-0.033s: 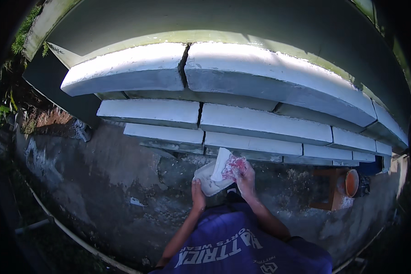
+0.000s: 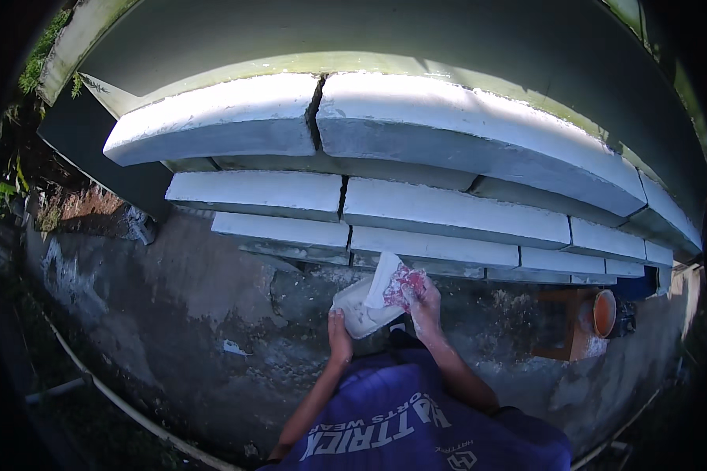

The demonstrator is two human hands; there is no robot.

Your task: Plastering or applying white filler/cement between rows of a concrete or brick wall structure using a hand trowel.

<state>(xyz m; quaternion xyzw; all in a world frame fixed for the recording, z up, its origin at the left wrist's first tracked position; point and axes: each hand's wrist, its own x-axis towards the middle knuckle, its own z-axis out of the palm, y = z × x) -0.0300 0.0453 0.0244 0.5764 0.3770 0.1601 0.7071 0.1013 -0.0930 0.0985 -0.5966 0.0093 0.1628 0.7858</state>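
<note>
My left hand (image 2: 339,336) grips the near left edge of a shallow pale tray (image 2: 351,301), its fingers wrapped on the rim. White paste lies in the tray, smeared over its inside. In my right hand (image 2: 424,308) is a putty knife (image 2: 382,280) with a broad white-coated blade and a red, paste-smeared handle. The blade stands tilted over the tray, its lower edge at the tray's inside. White residue coats the fingers of my right hand. Beyond the tray, stepped concrete ledges (image 2: 448,246) with white tops run across the view.
Dark vertical gaps (image 2: 343,196) split the ledges. At the right, an orange bucket (image 2: 603,314) lies beside a brown wooden stool-like piece (image 2: 554,323) on the stained concrete floor (image 2: 204,314). A white scrap (image 2: 234,347) lies left of me. A pale pipe (image 2: 126,404) runs along the lower left.
</note>
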